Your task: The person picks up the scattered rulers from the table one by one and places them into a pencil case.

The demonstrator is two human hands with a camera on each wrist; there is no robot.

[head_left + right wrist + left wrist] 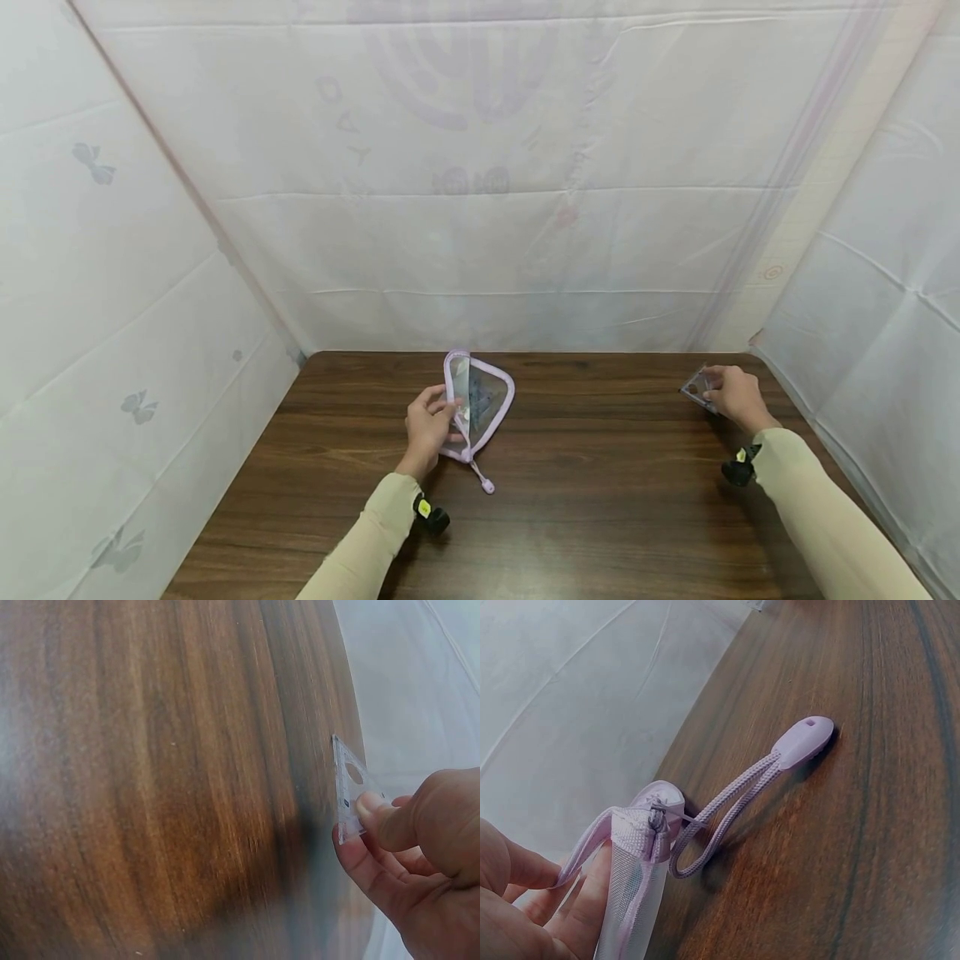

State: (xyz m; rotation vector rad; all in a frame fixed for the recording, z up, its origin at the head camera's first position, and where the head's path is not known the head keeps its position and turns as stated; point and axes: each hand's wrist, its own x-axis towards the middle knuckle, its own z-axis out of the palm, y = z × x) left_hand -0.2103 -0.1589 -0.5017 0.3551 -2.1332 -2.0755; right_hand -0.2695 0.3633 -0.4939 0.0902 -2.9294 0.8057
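Note:
My left hand grips the near-left edge of a zip pouch with clear and mesh sides and lilac trim. Its mouth gapes between the two trimmed edges, and bluish contents show faintly through the side. From the pouch's near corner a lilac cord pull lies out over the table. Far to the right, my right hand pinches a clear plastic set square between thumb and fingers. The set square has a round hole and is tilted up close over the table; the fingers cover one corner.
Both hands work over a dark wood-grain table with rounded far corners. Pale printed sheeting hangs behind it and along both sides, close to the right hand. Dark wrist cameras are strapped on both sleeves.

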